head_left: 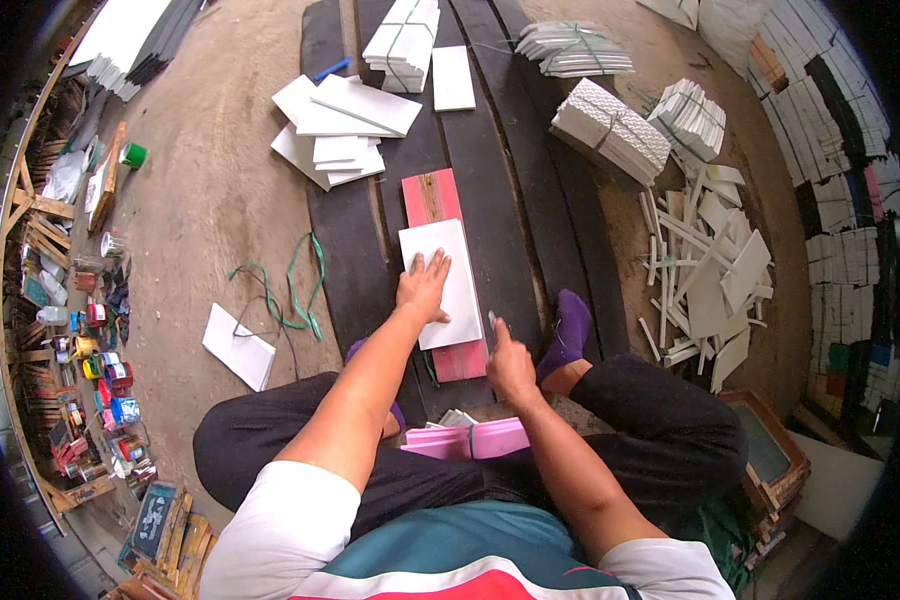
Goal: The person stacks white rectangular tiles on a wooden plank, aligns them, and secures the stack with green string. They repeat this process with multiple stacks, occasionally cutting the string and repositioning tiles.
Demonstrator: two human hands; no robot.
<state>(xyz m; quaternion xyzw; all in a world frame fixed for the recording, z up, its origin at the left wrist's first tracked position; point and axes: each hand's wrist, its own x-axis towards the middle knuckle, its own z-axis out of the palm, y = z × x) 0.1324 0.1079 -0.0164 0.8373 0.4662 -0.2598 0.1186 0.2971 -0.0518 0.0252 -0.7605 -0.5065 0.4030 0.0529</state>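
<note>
A white rectangular sheet (435, 315), or a thin stack of them, lies lengthwise on a red-pink board (460, 362) with a bare wood patch at its far end. Pressing flat on the sheet is my left hand (425, 288), fingers spread. My right hand (511, 370) is closed beside the board's near right edge. From its fingers pokes the tip of a small grey blade-like tool (492, 317); the rest is hidden in the grip. Close to my lap sits a bundle of pink sheets (490, 439) tied with a dark band.
Dark planks (510, 230) form the work surface. Loose white sheets (355, 110) and a tied white stack (402, 45) lie farther off. White offcuts (710, 260) heap at right, beside bound stacks (610, 130). Green twine (305, 290) and cans (115, 375) are at left.
</note>
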